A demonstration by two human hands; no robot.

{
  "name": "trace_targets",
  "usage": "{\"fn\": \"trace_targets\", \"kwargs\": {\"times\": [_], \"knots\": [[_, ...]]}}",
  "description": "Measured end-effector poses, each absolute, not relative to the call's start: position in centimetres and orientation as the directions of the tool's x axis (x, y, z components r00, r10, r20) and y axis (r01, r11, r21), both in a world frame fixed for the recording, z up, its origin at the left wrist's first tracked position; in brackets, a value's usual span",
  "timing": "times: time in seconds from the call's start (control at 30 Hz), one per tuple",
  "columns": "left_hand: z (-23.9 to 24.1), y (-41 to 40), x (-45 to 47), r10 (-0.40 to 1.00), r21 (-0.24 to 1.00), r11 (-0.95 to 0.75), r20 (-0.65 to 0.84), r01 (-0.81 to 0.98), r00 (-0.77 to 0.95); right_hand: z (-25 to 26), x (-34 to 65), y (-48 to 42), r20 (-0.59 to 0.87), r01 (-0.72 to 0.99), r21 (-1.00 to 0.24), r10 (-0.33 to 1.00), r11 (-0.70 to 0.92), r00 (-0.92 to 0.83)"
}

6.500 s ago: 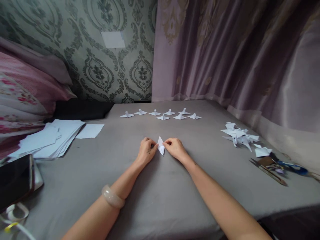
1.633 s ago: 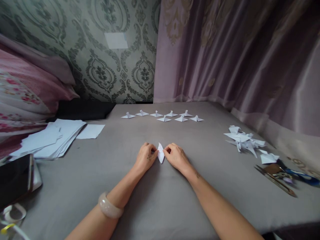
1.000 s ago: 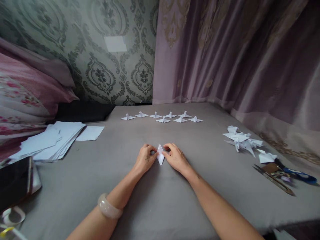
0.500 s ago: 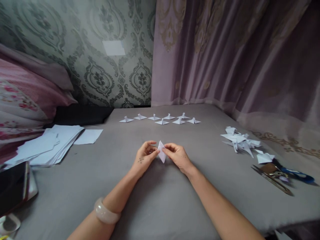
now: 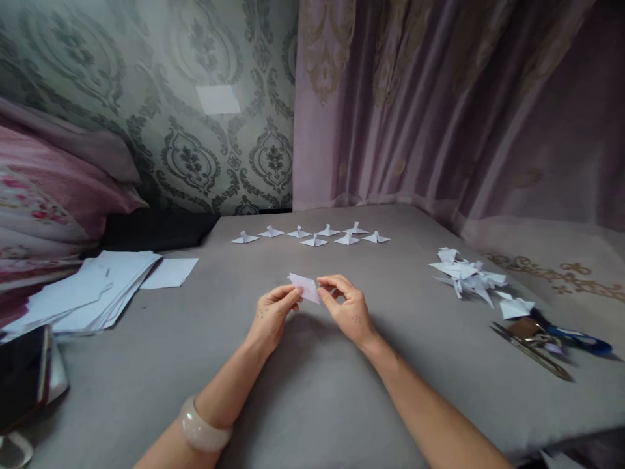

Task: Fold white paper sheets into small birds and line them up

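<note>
A small folded white paper piece [image 5: 303, 286] is pinched between both my hands, lifted a little above the grey bed sheet [image 5: 312, 391]. My left hand [image 5: 271, 315] grips its left side with thumb and fingers; a pale bangle [image 5: 202, 431] sits on that wrist. The paper's right side is held in the fingertips of my right hand [image 5: 346, 309]. The piece lies nearly flat, pointing left.
Several finished folded paper shapes [image 5: 315, 235] stand in rows at the far side. A pile of folded papers [image 5: 467, 274] lies at right, with scissors [image 5: 547, 332] nearer the edge. A stack of white sheets [image 5: 92, 286] and a dark phone [image 5: 22, 374] lie left. Curtain behind.
The paper piece was pressed against the sheet between my hands; both hands have lifted it and turned it from upright to nearly flat.
</note>
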State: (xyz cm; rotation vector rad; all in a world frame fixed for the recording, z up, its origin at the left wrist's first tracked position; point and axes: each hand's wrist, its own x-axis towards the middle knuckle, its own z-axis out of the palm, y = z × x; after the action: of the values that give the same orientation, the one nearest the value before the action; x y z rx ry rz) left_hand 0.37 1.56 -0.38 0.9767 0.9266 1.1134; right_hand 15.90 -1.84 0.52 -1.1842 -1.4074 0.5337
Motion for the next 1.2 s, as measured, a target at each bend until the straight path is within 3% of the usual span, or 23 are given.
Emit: {"fn": "trace_targets", "kwargs": {"times": [0.23,0.37,0.47,0.6,0.73,0.97,1.2], "knots": [[-0.16,1.43,0.51,0.979,0.933,0.156,-0.101,-0.325,0.179,0.46,15.36,-2.42,0.568,0.499,-0.742,0.815,0.448,0.113],[-0.18,1.27,0.51,0.979,0.955,0.11,-0.056,-0.276,0.196,0.64,15.09,-2.71,0.559,0.519,-0.733,0.824,0.44,0.09],[-0.18,1.13,0.53,0.963,0.962,0.084,-0.011,-0.262,0.268,0.76,15.1,-2.61,0.488,0.426,-0.811,0.865,0.401,0.115],[-0.39,1.18,0.47,0.937,0.93,0.162,-0.04,-0.331,0.348,0.84,15.49,-2.2,0.213,0.107,-0.974,0.966,0.199,0.146],[-0.63,1.28,0.38,0.928,0.931,0.173,-0.044,-0.322,0.371,0.8,15.77,-1.99,0.052,-0.12,-0.991,0.996,0.06,0.069],[-0.17,1.06,0.37,0.926,0.936,0.188,-0.067,-0.299,0.372,0.52,16.05,-1.9,-0.009,-0.249,-0.968,1.0,-0.013,-0.017],[-0.58,1.18,0.34,0.957,0.978,0.07,-0.01,-0.197,0.29,0.72,15.71,-2.07,0.019,-0.156,-0.988,1.0,0.019,0.003]]}}
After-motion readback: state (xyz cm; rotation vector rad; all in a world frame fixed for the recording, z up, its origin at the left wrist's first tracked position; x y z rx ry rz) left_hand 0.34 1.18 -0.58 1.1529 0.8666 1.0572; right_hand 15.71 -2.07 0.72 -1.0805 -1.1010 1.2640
